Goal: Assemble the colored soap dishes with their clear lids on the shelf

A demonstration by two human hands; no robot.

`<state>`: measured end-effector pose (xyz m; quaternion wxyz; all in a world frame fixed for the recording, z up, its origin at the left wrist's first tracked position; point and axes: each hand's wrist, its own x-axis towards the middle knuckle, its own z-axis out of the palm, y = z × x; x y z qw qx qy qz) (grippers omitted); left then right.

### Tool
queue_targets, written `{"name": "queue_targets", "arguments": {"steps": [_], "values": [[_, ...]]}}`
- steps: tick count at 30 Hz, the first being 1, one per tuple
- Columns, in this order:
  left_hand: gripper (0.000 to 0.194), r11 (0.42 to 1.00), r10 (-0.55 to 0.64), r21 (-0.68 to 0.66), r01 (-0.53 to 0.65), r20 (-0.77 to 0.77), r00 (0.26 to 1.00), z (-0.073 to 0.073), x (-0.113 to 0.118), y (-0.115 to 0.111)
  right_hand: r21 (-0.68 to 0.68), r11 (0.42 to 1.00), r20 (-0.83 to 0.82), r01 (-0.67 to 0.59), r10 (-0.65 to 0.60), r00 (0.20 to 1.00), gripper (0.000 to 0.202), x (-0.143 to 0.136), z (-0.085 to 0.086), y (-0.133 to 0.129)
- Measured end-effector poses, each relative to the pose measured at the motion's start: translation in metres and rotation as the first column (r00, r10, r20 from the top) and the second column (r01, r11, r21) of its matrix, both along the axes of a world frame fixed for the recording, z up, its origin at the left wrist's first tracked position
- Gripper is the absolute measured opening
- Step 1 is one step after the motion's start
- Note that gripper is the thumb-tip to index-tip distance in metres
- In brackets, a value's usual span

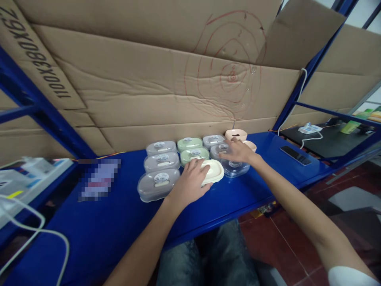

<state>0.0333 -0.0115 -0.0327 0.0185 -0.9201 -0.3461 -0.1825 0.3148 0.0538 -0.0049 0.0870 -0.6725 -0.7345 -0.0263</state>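
Note:
My left hand (193, 182) is curled over a cream soap box (214, 171) at the front of the group, fingers on its top and thumb along its near side. My right hand (239, 151) reaches over the grey soap boxes on the right, fingers apart and bent downward; whether the fingertips touch a lid is hard to see. Below it sits a grey box with a clear lid (235, 169). Behind it stands a pink soap box (236, 134) with a slot in it, and another pink one (251, 145) is partly hidden by the hand.
Grey lidded boxes (159, 184) form a column at left, beside two green ones (195, 155). A phone (295, 155) lies right on the blue table (250, 198). A blurred-out packet (99, 179) lies left. Cardboard (143, 87) walls the back; a white cable (59, 234) hangs front left.

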Motion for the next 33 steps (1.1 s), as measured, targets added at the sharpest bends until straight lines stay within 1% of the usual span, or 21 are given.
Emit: {"name": "queue_targets", "arguments": {"steps": [3,6,9,11,17,21,24,28,33], "values": [[0.043,1.0,0.0,0.002,0.0,0.006,1.0,-0.002,0.0,0.001,-0.042,0.996,0.035,0.077,-0.075,0.997,0.1,-0.015,-0.01,0.019],[0.044,1.0,-0.004,0.007,0.004,0.005,1.0,-0.004,0.0,0.002,-0.045,0.991,0.038,0.125,-0.123,0.992,0.106,-0.023,-0.02,0.035],[0.044,1.0,-0.007,0.008,0.007,0.006,1.0,-0.005,0.0,0.002,-0.056,0.982,0.033,0.178,-0.177,0.984,0.108,-0.028,-0.025,0.044],[0.045,1.0,-0.007,0.006,0.007,0.0,1.0,-0.005,0.0,0.002,-0.065,0.976,0.027,0.209,-0.208,0.978,0.111,-0.032,-0.024,0.044],[0.046,1.0,-0.005,0.004,0.006,-0.012,1.0,-0.004,-0.001,0.001,-0.092,0.963,0.007,0.252,-0.253,0.968,0.109,-0.041,-0.009,0.029],[0.043,1.0,-0.008,0.005,0.007,0.007,1.0,-0.004,-0.001,0.001,-0.075,0.963,-0.004,0.258,-0.259,0.966,0.112,-0.041,-0.001,0.019],[0.046,1.0,-0.007,0.008,0.007,0.014,1.0,-0.005,-0.001,0.001,-0.061,0.967,-0.01,0.248,-0.249,0.968,0.111,-0.039,0.004,0.013],[0.055,1.0,0.001,0.003,-0.001,0.01,1.0,-0.005,0.001,0.001,-0.002,0.966,-0.031,0.259,-0.259,0.965,0.104,-0.039,0.014,0.007],[0.055,1.0,0.013,-0.02,-0.013,-0.02,1.0,0.0,0.002,-0.001,0.07,0.964,-0.038,0.256,-0.253,0.967,0.101,-0.037,0.03,-0.001]]}}
